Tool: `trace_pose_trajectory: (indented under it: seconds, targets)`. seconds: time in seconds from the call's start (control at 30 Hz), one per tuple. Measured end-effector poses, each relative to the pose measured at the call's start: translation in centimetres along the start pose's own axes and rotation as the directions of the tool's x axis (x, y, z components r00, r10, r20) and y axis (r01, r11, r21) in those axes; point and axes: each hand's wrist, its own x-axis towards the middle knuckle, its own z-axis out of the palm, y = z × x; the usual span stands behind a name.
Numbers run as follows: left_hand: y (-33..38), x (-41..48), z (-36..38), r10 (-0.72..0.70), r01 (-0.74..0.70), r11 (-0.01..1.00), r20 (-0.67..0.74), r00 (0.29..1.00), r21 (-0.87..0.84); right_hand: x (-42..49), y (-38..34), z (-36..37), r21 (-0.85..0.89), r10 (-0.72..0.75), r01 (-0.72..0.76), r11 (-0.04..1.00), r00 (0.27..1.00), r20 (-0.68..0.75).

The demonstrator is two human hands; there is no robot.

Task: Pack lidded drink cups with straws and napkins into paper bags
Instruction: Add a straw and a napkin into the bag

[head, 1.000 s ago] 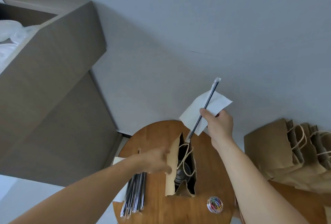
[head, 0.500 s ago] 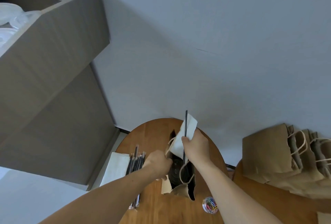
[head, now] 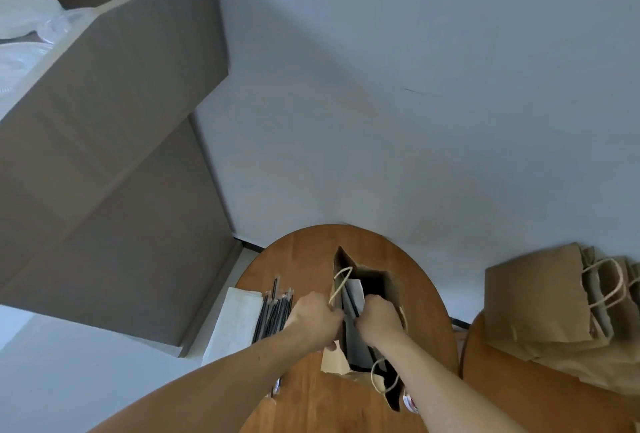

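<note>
Open paper bag (head: 331, 361) stands on the round wooden tabletop (head: 304, 259), mouth up. The left hand (head: 313, 320) grips its left rim by the twine handle (head: 341, 282), fingers curled, holding the mouth apart. The right hand (head: 379, 316) is right at the opening, fingers closed round a white napkin (head: 356, 285) and a black straw (head: 350, 299) held together, both partly inside the bag. Key relation: the straw's long axis runs down into the bag, roughly along its depth, leaning toward the left wall. The right hand is directly over the mouth, so it is the one placed to let go, and the left only steadies. No cup can be made out in the dark interior. Spare straws (head: 273, 311) lie just left of the left hand with a napkin stack (head: 235, 321) beside them. Flat bags (head: 533, 294) are piled well off to the right. Step looks nearly done, with only the release and withdrawal left. Risk: the napkin snagging on the rim.
</note>
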Motion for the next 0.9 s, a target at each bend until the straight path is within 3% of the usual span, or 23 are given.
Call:
trace_pose_trajectory:
  seconds: [0.23,0.43,0.7,0.9]
  targets:
    - [-1.1,0.2,0.0,-0.005,0.005,1.0,-0.002,1.0,0.003,2.8,0.3,2.2,-0.051,0.096,-0.091,0.995,0.991,0.089]
    - [-1.6,0.2,-0.2,0.009,-0.009,1.0,0.0,1.0,0.006,3.2,0.6,3.8,-0.075,0.101,-0.098,0.992,0.995,0.026]
    - [-1.7,0.3,-0.5,0.05,-0.05,0.999,0.012,0.999,0.019,1.1,-0.9,1.0,-0.236,-0.127,0.112,0.965,0.991,-0.049]
    - [-0.9,0.2,-0.1,0.123,-0.124,0.992,0.04,0.992,0.03,-2.0,-0.9,-4.0,-0.103,-0.293,0.28,0.955,0.943,-0.157]
